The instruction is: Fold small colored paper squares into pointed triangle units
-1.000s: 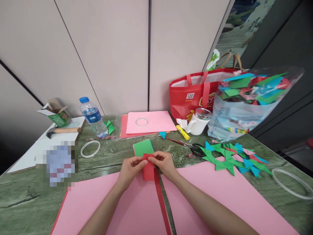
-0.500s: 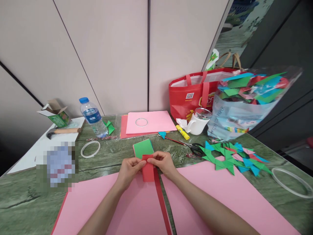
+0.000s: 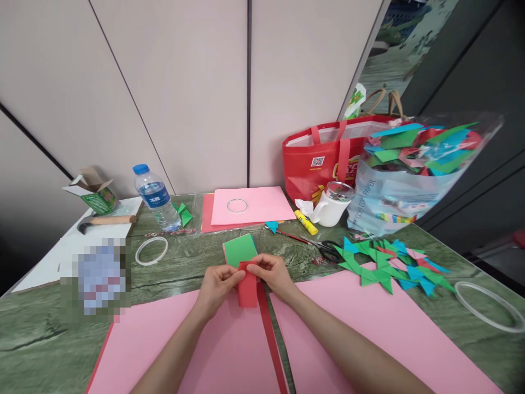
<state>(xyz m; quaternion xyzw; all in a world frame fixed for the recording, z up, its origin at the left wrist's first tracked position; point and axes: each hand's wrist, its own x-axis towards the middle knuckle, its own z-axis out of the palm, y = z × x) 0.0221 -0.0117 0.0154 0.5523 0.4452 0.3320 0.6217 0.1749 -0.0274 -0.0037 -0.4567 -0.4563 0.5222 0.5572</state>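
A folded strip of red paper (image 3: 248, 291) is held upright between both hands, over the pink sheets. My left hand (image 3: 218, 287) pinches its upper left edge with thumb and fingers. On the other side, my right hand (image 3: 273, 275) grips the upper right corner the same way. Just behind the hands lies a small stack of square paper with a green sheet (image 3: 240, 249) on top, partly covered by the fingers. Large pink sheets (image 3: 164, 334) with red paper beneath lie under my left forearm, and another pink sheet (image 3: 369, 323) lies under the right.
Folded paper stars (image 3: 377, 262), scissors (image 3: 328, 250), a glue stick (image 3: 305, 222) and a white mug (image 3: 333, 205) stand or lie to the right, before a red bag (image 3: 311, 169). At left are a water bottle (image 3: 158, 200), a hammer (image 3: 109, 219) and a white ring (image 3: 151, 251).
Almost nothing differs. The red paper's lower end has dropped very slightly towards me, while both hands keep their pinch on it.
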